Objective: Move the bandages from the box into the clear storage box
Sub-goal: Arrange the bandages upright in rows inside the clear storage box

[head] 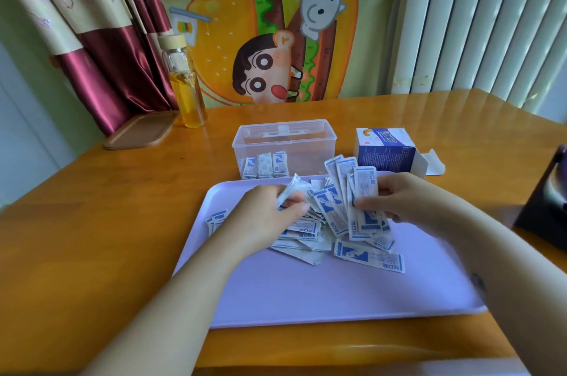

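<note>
Over the lilac tray (pixel 306 299), the right hand (pixel 395 200) grips a fanned bundle of bandages (pixel 352 191), the left hand (pixel 270 210) pinches one from the loose pile (pixel 310 237), and some stand in the clear storage box (pixel 283 145).

1. Bandages (pixel 368 256): blue-and-white wrapped strips, heaped loosely on the lilac tray (pixel 306 292).
2. Clear storage box (pixel 283 142): open-topped, just beyond the tray, a few strips upright inside at its left.
3. Box (pixel 388 151): blue carton, flap open, right of it.
</note>
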